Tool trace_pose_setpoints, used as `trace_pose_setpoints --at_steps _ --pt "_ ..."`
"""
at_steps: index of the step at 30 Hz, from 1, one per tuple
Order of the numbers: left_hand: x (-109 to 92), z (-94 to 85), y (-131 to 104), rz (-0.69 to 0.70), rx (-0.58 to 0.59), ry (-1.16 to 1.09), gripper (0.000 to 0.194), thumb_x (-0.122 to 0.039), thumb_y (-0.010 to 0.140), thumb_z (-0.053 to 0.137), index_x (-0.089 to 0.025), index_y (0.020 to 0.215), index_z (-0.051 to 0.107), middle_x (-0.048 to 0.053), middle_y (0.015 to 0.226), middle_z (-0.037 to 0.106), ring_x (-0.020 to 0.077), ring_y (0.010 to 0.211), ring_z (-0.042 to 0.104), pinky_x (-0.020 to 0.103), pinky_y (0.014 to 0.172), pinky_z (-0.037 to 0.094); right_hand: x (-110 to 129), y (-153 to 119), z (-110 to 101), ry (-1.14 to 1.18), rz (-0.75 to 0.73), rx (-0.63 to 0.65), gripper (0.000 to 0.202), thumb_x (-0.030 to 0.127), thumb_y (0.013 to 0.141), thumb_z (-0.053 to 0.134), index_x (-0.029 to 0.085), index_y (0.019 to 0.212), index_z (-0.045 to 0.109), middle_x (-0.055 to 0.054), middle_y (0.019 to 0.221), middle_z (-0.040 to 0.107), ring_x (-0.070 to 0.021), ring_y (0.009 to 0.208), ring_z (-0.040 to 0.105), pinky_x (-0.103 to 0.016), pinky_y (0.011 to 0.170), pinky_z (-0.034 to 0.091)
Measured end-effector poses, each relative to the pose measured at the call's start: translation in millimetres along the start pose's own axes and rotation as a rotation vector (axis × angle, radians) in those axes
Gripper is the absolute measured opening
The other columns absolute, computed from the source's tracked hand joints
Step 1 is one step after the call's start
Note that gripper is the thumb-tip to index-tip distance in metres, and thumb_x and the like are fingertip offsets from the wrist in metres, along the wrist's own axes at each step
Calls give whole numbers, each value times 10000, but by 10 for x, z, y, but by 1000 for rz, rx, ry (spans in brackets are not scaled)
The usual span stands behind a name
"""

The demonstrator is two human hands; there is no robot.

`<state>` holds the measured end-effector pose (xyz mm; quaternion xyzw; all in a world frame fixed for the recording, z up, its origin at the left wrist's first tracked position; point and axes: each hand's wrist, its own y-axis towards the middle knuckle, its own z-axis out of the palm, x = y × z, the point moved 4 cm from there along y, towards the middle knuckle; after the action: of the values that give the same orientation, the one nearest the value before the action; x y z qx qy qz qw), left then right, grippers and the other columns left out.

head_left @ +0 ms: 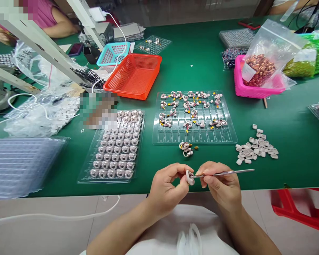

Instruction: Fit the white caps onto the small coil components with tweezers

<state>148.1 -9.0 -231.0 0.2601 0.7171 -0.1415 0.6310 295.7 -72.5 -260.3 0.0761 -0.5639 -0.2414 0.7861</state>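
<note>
My left hand (170,187) pinches a small pale ring-like part (190,177) between thumb and fingers, just past the table's front edge. My right hand (222,182) grips a thin metal tool (234,172), whose tip touches the pale part. Beyond my hands lies a small pile of wired parts (186,148). Behind that, a clear tray (194,136) holds several similar wired parts, with bare slots in its lower rows. A second clear tray (106,180) on the left carries rows of pale round shells (113,165). Loose white caps (257,147) are scattered on the right.
A red basket (138,79) and a blue basket (113,53) stand at the back left. On the right, a pink basket (252,92) holds a bag of copper-coloured parts (259,69). Stacked clear trays (21,166) lie far left. A red stool (295,209) is below. Another person's arm (60,26) shows behind.
</note>
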Motion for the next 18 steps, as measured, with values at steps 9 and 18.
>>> trace_pose_setpoints --at_steps 9,18 --pt "15 11 -10 49 -47 -14 192 -82 763 566 -123 828 742 71 755 748 143 637 661 227 644 545 185 -91 -175 -320 -3 -48 230 220 1016 502 213 1038 731 -102 992 711 -254 1037 655 -339 837 579" --pt "84 72 -15 266 -201 45 229 -91 701 611 -103 848 786 107 695 752 172 595 673 237 603 543 -22 -79 -132 -877 -50 143 230 341 978 556 253 1124 711 -47 1017 744 -181 821 750 -146 648 598"
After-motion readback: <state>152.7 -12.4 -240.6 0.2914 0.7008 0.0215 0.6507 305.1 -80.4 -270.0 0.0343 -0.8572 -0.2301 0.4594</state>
